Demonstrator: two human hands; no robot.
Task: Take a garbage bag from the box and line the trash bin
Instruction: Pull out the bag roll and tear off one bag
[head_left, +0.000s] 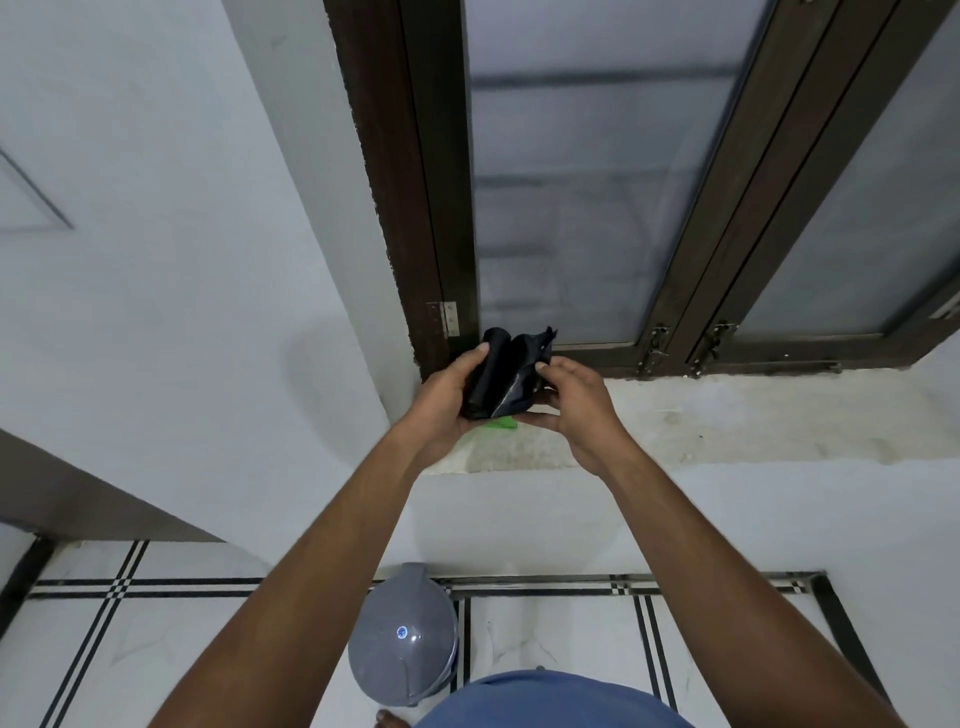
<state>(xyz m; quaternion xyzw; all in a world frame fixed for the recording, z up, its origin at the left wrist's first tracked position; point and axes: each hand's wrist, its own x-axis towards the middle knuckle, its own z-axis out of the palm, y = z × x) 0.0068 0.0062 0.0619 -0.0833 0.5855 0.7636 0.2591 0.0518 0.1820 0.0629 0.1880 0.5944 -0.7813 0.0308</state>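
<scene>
No readable writing, black glossy garbage bag roll (501, 374) above window ledge (727, 415), left hand (447, 395) fingers curled round it, right hand (576, 400) fingers pinched its loose end, grey lidded trash bin (402, 634) below ledge.

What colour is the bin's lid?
Grey, glossy, with a small round blue mark; the bin lid shows in the head view.

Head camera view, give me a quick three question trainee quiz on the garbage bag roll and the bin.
1. True or false: the gray trash bin has its lid closed.
2. The black garbage bag roll is held by: A left hand only, B right hand only, C both.
3. Fill in: the green item lies on the window ____.
Key: 1 true; 2 C; 3 sill.
</scene>
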